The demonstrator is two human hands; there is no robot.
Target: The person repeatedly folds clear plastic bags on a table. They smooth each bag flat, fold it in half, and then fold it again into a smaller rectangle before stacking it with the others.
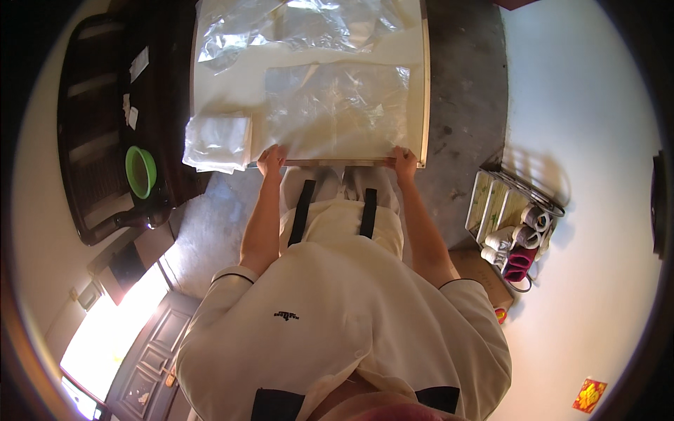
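A clear plastic sheet or bag (pixel 337 105) lies flat on a pale tabletop (pixel 237 84), reaching towards its near edge. My left hand (pixel 272 159) pinches the sheet's near left corner at the table edge. At the near right corner, my right hand (pixel 402 161) has its fingers closed on the same plastic. Left of my left hand sits a stack of folded clear plastic bags (pixel 217 142), overhanging the table's corner. Crumpled clear plastic (pixel 300 26) covers the far part of the table.
A dark wooden bench (pixel 89 131) stands at the left, with a green plastic bowl (pixel 141 172) and paper scraps (pixel 139 64) near it. On the right, a shoe rack (pixel 495 208) holding several shoes is against the wall, beside a cardboard box (pixel 482 276). An open door (pixel 150 363) is behind, lower left.
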